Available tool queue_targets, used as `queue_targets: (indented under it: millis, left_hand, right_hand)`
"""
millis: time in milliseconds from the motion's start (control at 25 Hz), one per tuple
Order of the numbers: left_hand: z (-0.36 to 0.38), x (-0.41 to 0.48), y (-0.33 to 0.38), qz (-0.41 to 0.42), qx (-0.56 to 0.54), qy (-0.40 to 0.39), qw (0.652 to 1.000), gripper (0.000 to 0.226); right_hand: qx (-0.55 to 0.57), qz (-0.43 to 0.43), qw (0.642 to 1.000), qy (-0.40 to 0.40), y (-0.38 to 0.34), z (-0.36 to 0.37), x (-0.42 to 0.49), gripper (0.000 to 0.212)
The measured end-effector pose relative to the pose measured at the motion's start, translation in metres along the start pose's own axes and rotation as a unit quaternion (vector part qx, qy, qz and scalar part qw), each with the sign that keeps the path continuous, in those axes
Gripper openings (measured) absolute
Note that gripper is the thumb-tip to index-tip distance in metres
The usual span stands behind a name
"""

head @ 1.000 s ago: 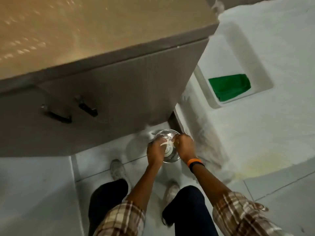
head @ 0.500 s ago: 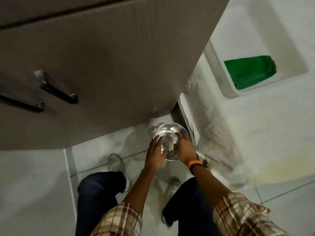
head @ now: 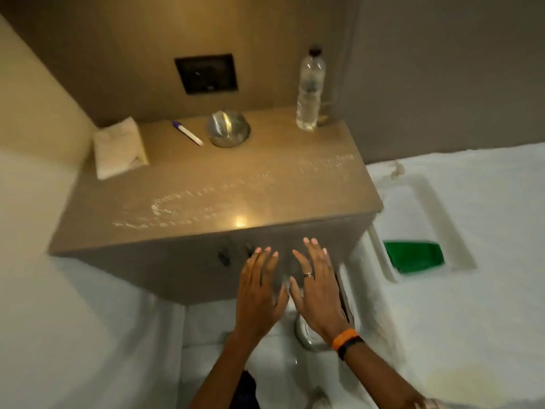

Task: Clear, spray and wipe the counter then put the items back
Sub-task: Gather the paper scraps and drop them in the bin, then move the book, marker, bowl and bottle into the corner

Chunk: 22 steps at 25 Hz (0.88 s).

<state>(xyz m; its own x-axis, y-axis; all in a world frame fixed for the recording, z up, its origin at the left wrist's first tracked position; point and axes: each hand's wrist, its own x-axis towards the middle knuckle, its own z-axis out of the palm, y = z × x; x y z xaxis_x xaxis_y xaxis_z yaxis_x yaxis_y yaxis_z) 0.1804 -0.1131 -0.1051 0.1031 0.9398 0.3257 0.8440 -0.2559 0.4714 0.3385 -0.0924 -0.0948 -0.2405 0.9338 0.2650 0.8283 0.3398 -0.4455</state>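
The brown counter [head: 224, 187] has wet streaks across its front half. At its back stand a folded white cloth [head: 119, 149], a white pen with a purple cap [head: 188, 133], a clear glass bowl [head: 228, 129] and a clear water bottle [head: 309, 90]. My left hand [head: 259, 293] and my right hand [head: 317, 287] are raised side by side in front of the cabinet face, fingers spread, holding nothing. A second glass bowl [head: 306, 335] sits on the floor below my right wrist, partly hidden by it.
A bed with a white sheet [head: 472, 290] lies to the right, with a green cloth [head: 413, 256] in a white tray [head: 436, 202]. Dark handles [head: 224, 256] stick out of the cabinet front. A dark wall panel [head: 206, 73] sits above the counter.
Both hands let go of the glass bowl on the floor and rose, open, in front of the cabinet. The view tilted up, so the counter top shows.
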Motion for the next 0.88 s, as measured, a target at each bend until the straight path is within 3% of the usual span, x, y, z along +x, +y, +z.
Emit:
queue_targets:
  millis: [200,320,520,680,800,880]
  left_hand:
    - [-0.113,0.095,-0.068,-0.005,0.048,0.119,0.992,0.065]
    - [-0.165,0.146,-0.129,-0.033,0.117,0.131,0.984,0.068]
    - [-0.200,0.206,-0.234,-0.109,0.171,0.016,0.979,0.066]
    - [-0.212,0.224,-0.310,-0.126,0.213,-0.078,0.966,0.054]
    - [-0.220,0.215,-0.345,-0.100,0.226,-0.114,0.962,0.056]
    - [-0.235,0.205,-0.366,-0.068,0.227,-0.103,0.966,0.063]
  right_hand:
    - [0.057,-0.096,0.992,0.055,-0.105,-0.006,0.148,0.064]
    - [0.052,-0.116,0.991,0.034,-0.163,0.010,0.227,0.064]
    - [0.017,-0.091,0.994,-0.062,-0.213,0.058,0.326,0.053]
    - [-0.011,0.022,0.989,-0.148,-0.218,0.105,0.392,0.047]
    - [-0.084,0.048,0.978,-0.184,-0.212,0.126,0.415,0.039]
    - [-0.139,0.021,0.976,-0.163,-0.214,0.135,0.419,0.033]
